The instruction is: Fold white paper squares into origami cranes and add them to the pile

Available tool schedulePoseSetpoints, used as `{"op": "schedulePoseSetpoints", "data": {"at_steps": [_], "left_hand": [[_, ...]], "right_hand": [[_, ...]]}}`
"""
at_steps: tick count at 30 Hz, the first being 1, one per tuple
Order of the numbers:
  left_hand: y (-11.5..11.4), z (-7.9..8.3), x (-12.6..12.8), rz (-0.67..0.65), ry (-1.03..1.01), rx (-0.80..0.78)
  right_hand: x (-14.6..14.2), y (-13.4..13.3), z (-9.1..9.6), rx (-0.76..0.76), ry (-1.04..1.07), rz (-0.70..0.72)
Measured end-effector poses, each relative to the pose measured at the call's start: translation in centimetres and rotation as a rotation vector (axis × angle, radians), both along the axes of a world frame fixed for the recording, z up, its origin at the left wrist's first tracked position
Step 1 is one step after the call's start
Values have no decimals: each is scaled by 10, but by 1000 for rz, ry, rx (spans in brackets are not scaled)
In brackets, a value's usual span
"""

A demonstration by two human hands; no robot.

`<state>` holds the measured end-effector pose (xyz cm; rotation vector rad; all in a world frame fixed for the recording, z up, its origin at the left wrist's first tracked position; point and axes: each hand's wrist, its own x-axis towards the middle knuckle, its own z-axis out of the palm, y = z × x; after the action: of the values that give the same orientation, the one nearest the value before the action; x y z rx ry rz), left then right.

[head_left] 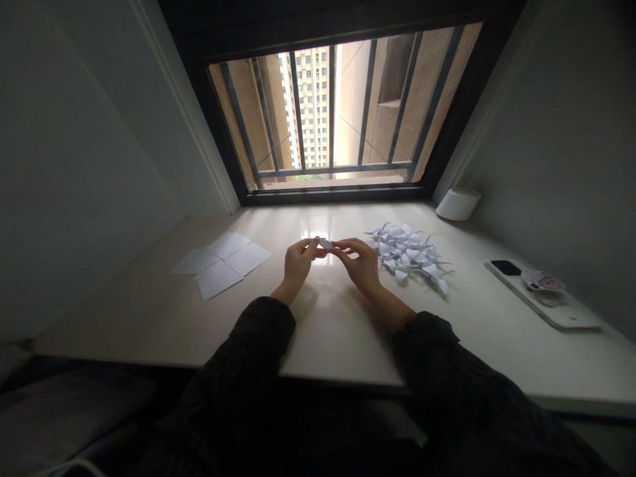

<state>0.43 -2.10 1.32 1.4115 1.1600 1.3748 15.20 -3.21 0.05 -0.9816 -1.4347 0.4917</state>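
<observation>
Between my fingertips, over the middle of the table, is a small piece of folded paper (pixel 326 244). My left hand (pixel 299 260) pinches its left end, thumb against fingers. At its right end my right hand (pixel 358 260) pinches it too, with the fingers curled. How the paper is folded is too small to make out. A pile of folded paper cranes (pixel 410 252) lies just right of my right hand. Farther off to the left of my left hand lie several white paper sheets (pixel 228 260), overlapping and flat.
A white phone (pixel 556 310) with a round grip on its back lies at the right of the white table (pixel 149 324). A white cup-like object (pixel 458 204) stands in the far right corner. Behind the table is a barred window (pixel 332 119), with walls on both sides.
</observation>
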Motion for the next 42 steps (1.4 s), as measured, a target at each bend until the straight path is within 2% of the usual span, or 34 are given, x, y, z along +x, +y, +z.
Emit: {"op": "schedulePoseSetpoints", "data": {"at_steps": [7, 11, 16, 25, 35, 42], "left_hand": [[0, -1, 0, -4, 14, -14], [0, -2, 1, -24, 46, 22], [0, -7, 3, -44, 31, 89], [-8, -9, 5, 60, 156, 123], [-10, -5, 3, 102, 249, 211], [-12, 1, 3, 145, 296, 323]], "right_hand": [[-1, 0, 3, -54, 11, -31], [1, 7, -3, -79, 33, -54], [2, 19, -15, -213, 208, -54], [-3, 21, -19, -388, 511, 175], [-2, 18, -14, -397, 488, 292], [-1, 19, -16, -468, 524, 398]]}}
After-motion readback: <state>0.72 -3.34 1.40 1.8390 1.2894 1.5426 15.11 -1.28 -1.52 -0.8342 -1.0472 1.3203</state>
